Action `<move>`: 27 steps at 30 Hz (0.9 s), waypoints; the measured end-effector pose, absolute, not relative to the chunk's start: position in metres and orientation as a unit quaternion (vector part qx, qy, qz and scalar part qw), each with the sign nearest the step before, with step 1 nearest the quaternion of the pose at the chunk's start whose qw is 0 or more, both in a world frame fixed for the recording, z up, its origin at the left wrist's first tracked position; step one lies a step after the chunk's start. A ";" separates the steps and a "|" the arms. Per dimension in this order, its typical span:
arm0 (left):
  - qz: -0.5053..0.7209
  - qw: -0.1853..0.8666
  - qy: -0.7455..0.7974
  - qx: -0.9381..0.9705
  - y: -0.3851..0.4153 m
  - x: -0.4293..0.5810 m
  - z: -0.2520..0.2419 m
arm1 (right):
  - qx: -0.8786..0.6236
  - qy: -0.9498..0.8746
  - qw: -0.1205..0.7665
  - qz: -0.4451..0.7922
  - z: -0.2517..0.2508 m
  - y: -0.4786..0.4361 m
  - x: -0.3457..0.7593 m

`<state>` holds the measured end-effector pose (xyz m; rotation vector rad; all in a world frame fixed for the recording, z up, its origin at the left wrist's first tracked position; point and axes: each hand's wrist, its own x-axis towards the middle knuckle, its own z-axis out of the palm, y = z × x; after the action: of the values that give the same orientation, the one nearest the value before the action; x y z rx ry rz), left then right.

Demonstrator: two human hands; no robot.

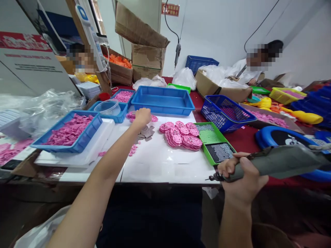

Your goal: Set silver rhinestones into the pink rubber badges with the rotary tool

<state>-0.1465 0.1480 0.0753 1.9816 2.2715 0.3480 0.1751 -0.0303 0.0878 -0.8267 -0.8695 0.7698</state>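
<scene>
My right hand is wrapped round a grey-green electric screwdriver, its thin bit pointing left above the table's front edge. Across the table, my left hand is stretched out with its fingers curled down over some pink moulded pieces; whatever lies under the fingers is hidden. Just below that hand is a heap of small grey squares. Stacks of pink pieces with printed faces stand between my hands. A green tray with small metal and dark parts sits left of the screwdriver.
Pink parts fill a blue tray at left. Behind my left hand stands a large blue tray. A blue mesh basket is beyond the green tray. Another screwdriver hangs overhead. Two people sit across the tables.
</scene>
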 end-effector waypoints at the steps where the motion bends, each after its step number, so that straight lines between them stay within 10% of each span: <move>1: 0.111 0.052 0.746 0.655 0.153 -0.143 0.074 | -0.373 -0.405 0.753 0.359 0.086 -0.032 0.176; 17: 0.073 0.114 0.618 0.775 0.139 -0.109 0.057 | -0.370 -0.401 0.764 0.345 0.083 -0.039 0.197; 27: 0.123 0.160 0.446 0.872 -0.012 -0.140 0.056 | -0.444 -0.360 0.761 0.307 0.095 -0.028 0.206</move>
<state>-0.1399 -0.0120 0.0565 2.4919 1.2744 0.3509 0.2062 -0.0281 0.0950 -0.9668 -0.7834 0.6677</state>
